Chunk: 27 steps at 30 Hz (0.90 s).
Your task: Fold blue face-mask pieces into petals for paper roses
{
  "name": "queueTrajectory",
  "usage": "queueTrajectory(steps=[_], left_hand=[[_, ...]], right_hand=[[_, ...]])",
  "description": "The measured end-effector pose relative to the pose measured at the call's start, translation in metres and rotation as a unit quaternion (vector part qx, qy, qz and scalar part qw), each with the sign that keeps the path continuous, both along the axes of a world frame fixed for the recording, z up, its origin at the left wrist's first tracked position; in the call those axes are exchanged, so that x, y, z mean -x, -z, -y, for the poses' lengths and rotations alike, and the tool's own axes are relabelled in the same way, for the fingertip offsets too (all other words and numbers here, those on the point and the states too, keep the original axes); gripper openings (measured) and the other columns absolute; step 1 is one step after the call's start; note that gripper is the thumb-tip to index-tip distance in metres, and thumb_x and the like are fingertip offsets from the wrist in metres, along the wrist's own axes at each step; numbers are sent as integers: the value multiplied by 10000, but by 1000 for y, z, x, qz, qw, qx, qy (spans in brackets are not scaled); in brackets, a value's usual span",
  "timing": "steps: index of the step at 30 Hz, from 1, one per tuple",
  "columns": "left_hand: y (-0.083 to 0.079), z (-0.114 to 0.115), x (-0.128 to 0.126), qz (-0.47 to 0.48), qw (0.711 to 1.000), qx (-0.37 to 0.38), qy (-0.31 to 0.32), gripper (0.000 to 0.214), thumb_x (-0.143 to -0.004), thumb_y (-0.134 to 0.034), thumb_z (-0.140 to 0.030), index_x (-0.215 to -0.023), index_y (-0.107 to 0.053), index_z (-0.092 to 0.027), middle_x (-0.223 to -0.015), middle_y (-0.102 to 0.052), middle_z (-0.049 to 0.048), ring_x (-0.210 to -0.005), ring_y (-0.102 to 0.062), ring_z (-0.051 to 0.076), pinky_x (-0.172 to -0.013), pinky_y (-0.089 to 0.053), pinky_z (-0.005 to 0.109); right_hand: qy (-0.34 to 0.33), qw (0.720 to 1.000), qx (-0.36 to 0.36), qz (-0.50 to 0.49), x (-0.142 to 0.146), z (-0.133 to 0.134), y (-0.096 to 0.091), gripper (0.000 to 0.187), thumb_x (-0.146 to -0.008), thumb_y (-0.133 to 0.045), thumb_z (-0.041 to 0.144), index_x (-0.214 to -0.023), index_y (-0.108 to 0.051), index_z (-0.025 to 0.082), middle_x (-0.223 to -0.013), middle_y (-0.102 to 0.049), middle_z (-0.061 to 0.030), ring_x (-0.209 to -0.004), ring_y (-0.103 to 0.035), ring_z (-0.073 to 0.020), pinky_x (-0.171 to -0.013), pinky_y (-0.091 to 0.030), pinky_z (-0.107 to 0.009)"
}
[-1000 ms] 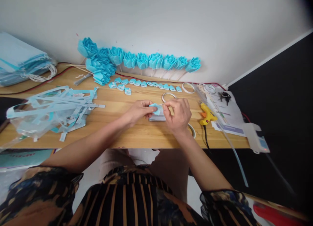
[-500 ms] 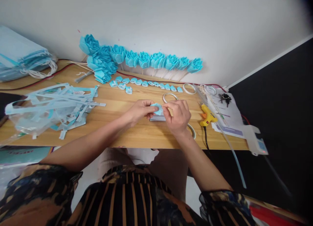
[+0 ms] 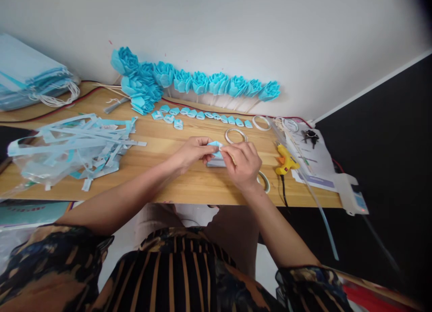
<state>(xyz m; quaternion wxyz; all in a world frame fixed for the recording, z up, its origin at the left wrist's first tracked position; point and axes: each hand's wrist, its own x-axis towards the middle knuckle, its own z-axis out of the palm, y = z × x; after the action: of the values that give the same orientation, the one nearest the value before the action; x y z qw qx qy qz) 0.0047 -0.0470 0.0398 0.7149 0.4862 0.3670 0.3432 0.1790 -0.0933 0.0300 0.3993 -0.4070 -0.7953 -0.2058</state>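
Between the thumb and fingers of my left hand (image 3: 197,151) is a small folded light-blue petal piece (image 3: 215,143). The thumb and fingertips of my right hand (image 3: 241,162) are pinched at its right edge, where a small white bit shows; whether that is tape or the petal's underside I cannot tell. Just below both hands lies a stack of grey-blue strips (image 3: 216,162), partly covered by my fingers. Farther back, several folded blue petals (image 3: 200,115) form a row, with a few more in front at its left end.
Blue flowers (image 3: 200,82) on sticks lean against the wall. Tape rolls (image 3: 236,135) lie near my right hand, beside a yellow glue gun (image 3: 286,160). Cut strips (image 3: 97,145) are heaped at left, below a stack of blue bags (image 3: 30,78). Keys (image 3: 310,136) rest on papers.
My right fingertips have moved slightly left onto the petal piece's edge, and a white bit now shows there. My left hand holds the piece in nearly the same place.
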Motion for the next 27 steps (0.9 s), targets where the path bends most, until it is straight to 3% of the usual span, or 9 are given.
queueTrajectory(steps=[11, 17, 23, 27], left_hand=[[1, -1, 1, 31, 999, 20, 4, 100, -801, -643, -115, -703, -620, -112, -585, -591, -14, -489, -520, 61, -507, -407, 192], [3, -1, 2, 55, 998, 21, 6, 119, -746, -737, -172, -719, -640, -109, -602, -595, -10, -512, -521, 65, -522, -419, 197], [9, -6, 3, 37, 999, 16, -5, 103, -765, -703, -170, -709, -639, -113, -593, -598, -6, -516, -521, 66, -527, -402, 197], [10, -10, 4, 18, 1000, 3, -16, 89, -769, -693, -178, -727, -642, -117, -621, -622, -1, -529, -536, 66, -545, -401, 200]], right_hand=[[0, 1000, 29, -9, 2, 1, -3, 109, -911, -617, 158, -984, -686, 201, -841, -723, -55, -786, -628, -197, -713, -496, -337], [4, 999, 52, 3, 0, 0, -1, 148, -928, -607, 200, -1015, -725, 224, -861, -738, -45, -807, -636, -191, -727, -500, -335], [8, 992, 122, 41, 2, 6, -11, 231, -945, -573, 260, -1101, -731, 198, -928, -744, -63, -869, -615, -214, -781, -504, -360], [-7, 979, 191, 65, 0, 15, -23, 413, -925, -587, 398, -1268, -662, 181, -953, -716, -89, -915, -606, -258, -820, -508, -429]])
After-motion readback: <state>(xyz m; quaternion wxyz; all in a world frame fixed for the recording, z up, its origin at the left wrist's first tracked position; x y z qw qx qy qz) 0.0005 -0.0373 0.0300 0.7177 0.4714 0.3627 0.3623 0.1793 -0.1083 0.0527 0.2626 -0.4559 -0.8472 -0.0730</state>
